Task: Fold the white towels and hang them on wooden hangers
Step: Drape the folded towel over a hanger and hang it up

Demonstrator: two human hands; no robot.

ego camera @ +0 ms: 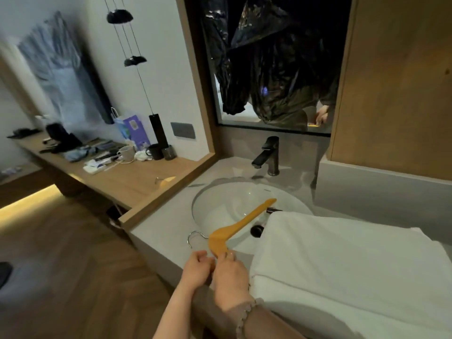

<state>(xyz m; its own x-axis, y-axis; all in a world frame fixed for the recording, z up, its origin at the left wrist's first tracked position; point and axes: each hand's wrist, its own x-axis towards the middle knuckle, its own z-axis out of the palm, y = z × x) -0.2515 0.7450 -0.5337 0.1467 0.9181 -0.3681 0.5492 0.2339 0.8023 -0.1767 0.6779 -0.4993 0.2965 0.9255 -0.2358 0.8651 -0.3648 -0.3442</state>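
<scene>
Hands meet at the lower centre of the frame: the left hand [197, 266] and right hand [230, 280] both pinch the near end of a wooden hanger [242, 222], fingers curled round it. Its far arm reaches over the white sink basin [215, 201]; a folded white towel [342, 265] lies at lower right, just beside the hanger

Two hands [197, 268] [231, 281], two wooden hangers [241, 222] [166, 180], one white towel [342, 260], one faucet [267, 152].

A black tap [266, 155] stands behind the round white sink [220, 204]. At the left, a wooden desk [127, 182] holds cups [127, 154] and a purple bag [134, 128].
</scene>
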